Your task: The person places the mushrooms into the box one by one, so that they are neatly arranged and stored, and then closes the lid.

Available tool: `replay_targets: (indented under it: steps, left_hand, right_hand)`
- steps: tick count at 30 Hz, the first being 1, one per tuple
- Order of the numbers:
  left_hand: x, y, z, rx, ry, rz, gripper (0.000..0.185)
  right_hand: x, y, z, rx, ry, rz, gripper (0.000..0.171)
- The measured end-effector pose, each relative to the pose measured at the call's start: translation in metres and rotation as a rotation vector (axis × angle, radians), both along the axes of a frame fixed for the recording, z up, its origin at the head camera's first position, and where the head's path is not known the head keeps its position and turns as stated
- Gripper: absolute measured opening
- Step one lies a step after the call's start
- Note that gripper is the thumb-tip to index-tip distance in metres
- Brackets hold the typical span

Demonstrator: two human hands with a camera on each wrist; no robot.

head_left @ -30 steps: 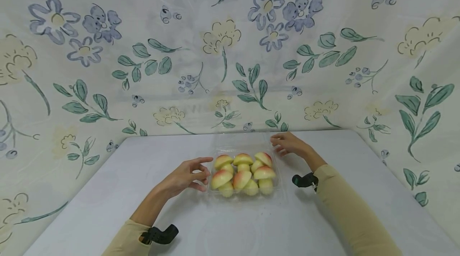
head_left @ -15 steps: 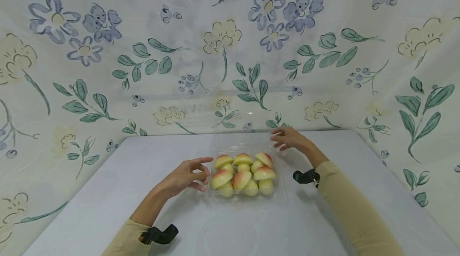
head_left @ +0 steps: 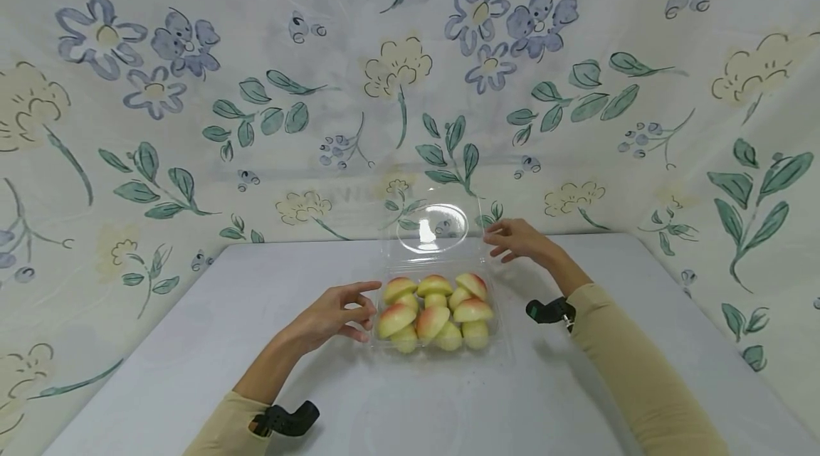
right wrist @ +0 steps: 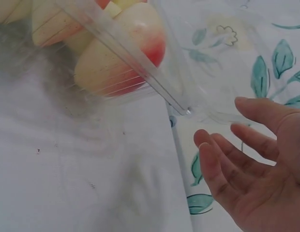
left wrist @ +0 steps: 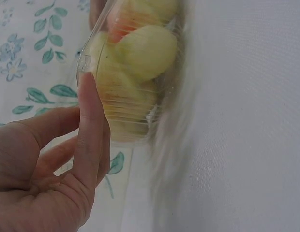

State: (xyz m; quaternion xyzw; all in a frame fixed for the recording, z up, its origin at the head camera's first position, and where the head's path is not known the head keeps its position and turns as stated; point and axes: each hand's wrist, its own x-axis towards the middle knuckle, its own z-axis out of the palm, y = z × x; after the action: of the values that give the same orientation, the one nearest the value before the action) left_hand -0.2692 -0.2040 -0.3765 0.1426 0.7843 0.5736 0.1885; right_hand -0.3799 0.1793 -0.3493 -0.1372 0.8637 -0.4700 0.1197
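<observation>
A clear plastic clamshell box (head_left: 502,351) stands on the table with its hinged lid (head_left: 430,228) raised at the back. Several yellow, red-blushed mushroom-shaped pieces (head_left: 433,321) fill it in two rows. My left hand (head_left: 336,315) is at the box's left side; in the left wrist view a straight fingertip (left wrist: 87,79) meets the rim. My right hand (head_left: 520,239) is by the lid's right edge, fingers loosely bent. In the right wrist view the thumb (right wrist: 259,110) is right at the lid's edge, the other fingers apart below it.
The white table (head_left: 410,413) reaches back to a flower-patterned cloth wall (head_left: 359,122) close behind the lid. Black wrist devices sit on the left sleeve (head_left: 291,419) and the right sleeve (head_left: 547,311).
The lid has tilted up and now catches a bright reflection. My right hand has risen slightly beside it. The left hand and the box have stayed in place.
</observation>
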Motion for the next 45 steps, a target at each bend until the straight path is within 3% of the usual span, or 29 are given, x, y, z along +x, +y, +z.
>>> replay_targets:
  steps: [10,21,35,45]
  left_hand:
    - [0.001,0.002,0.0,0.008,0.008,0.013,0.063]
    - [-0.001,0.006,-0.002,-0.025,0.026,0.125,0.057]
    - [-0.002,0.011,-0.005,0.052,0.038,0.209,0.055]
    - [-0.003,0.012,-0.007,0.08,0.057,0.293,0.05]
  right_hand:
    - [-0.003,0.0,0.007,-0.013,0.017,-0.007,0.048]
    - [0.002,0.003,0.02,0.001,0.099,-0.004,0.05]
    - [0.012,0.006,0.03,0.024,0.17,0.048,0.046]
    - [0.027,0.013,0.028,0.001,0.182,0.105,0.042]
